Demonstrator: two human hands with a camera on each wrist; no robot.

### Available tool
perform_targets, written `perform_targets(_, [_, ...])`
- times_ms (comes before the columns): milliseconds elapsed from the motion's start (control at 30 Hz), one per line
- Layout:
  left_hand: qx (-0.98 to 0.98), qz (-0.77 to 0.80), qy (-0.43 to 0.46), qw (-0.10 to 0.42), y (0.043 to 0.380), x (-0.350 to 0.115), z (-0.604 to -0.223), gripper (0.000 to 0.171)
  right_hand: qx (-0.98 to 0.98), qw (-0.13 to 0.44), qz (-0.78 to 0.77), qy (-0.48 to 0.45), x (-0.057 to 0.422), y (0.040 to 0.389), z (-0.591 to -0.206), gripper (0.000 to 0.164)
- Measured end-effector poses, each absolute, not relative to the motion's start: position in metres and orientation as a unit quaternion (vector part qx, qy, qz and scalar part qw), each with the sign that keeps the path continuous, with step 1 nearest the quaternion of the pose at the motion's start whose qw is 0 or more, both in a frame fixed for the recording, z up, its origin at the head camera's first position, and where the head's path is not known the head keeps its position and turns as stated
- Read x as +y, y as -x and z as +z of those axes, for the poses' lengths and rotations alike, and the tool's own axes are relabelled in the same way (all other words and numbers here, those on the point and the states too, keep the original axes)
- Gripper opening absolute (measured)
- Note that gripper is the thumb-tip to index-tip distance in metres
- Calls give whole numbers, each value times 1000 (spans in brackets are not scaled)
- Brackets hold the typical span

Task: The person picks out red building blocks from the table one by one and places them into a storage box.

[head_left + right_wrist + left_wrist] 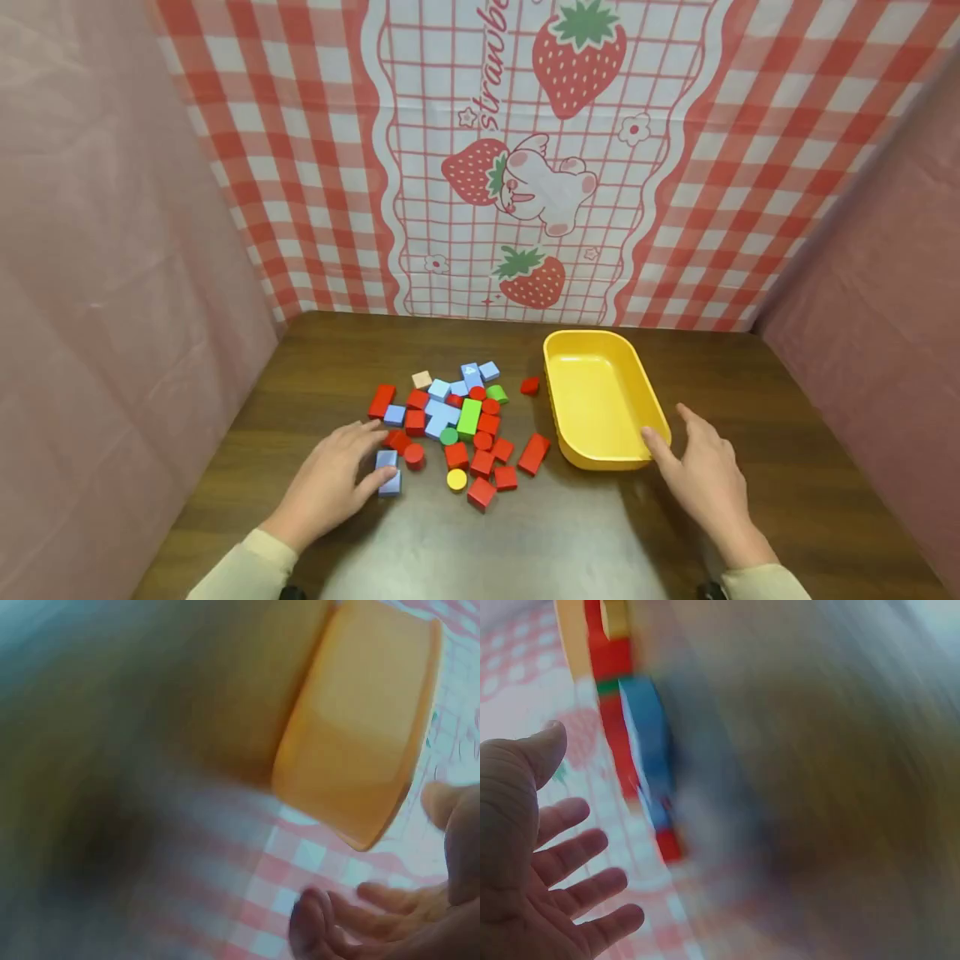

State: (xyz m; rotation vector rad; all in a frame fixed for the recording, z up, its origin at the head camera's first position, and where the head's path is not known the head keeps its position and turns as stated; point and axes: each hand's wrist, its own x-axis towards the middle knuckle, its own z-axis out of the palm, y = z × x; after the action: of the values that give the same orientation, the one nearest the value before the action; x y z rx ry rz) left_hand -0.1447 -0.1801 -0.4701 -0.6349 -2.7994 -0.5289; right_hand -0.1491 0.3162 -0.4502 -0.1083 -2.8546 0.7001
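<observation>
My left hand [330, 471] is at the left side of a pile of toy blocks, fingers spread and holding nothing. Its thumb tip overlaps two light-blue blocks [387, 460] in the head view; whether it touches them I cannot tell. In the left wrist view, a blue block [646, 727] stands beyond the fingers. My right hand [705, 475] is by the near right corner of a yellow bin [561, 417], thumb and fingers apart. The right wrist view shows the bin's outer wall [349, 720], with the thumb close to its rim and nothing gripped.
Red blocks [534, 454], a green block [468, 418], a yellow cylinder [457, 480] and a plain wood cube [422, 380] lie in the pile left of the bin. A checked strawberry cloth [322, 167] hangs behind the brown table [720, 367]; pink cloth [112, 292] lines the sides.
</observation>
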Motion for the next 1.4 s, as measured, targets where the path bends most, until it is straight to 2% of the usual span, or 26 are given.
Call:
perform_targets(67, [-947, -190, 233, 114, 142, -166, -469, 52, -958, 63, 275, 55, 317, 159, -452, 87])
perform_targets(133, [-942, -198, 247, 109, 142, -151, -468, 50, -940, 19, 335, 66, 321, 168, -455, 83])
perform_targets(200, [-939, -201, 260, 99, 142, -138, -469, 48, -922, -19, 379, 73, 325, 174, -460, 68])
perform_targets(300, [-936, -198, 279, 84, 146, -119, -471, 47, -902, -43, 421, 83, 326, 173, -466, 42])
perform_targets(400, [-936, -182, 293, 76, 152, -106, -472, 46, -897, -40, 430, 88, 321, 163, -467, 32])
perform_targets(667, [-936, -96, 326, 89, 160, -92, -472, 40, -869, -71, 478, 106, 307, 130, -467, 40])
perform_targets(833, [-927, -123, 339, 99, 154, -93, -474, 30, -850, -111, 506, 93, 302, 119, -466, 45])
perform_targets(967, [-926, -152, 339, 63, 146, -93, -475, 22, -838, -139, 524, 66, 301, 115, -464, 50])
perform_targets(1067, [-931, -167, 322, 21, 141, -95, -471, 22, -832, -139, 536, 48, 303, 115, -467, 53])
perform_targets(1133, [-934, -183, 307, 10, 140, -95, -466, 25, -828, -137, 543, 37, 304, 117, -470, 56])
perform_targets(1267, [-928, -229, 292, 42, 142, -84, -450, 31, -815, -124, 566, 16, 306, 119, -476, 60])
perform_targets(1400, [-906, -248, 334, 76, 145, -50, -437, 34, -796, -114, 595, 8, 309, 119, -481, 59])
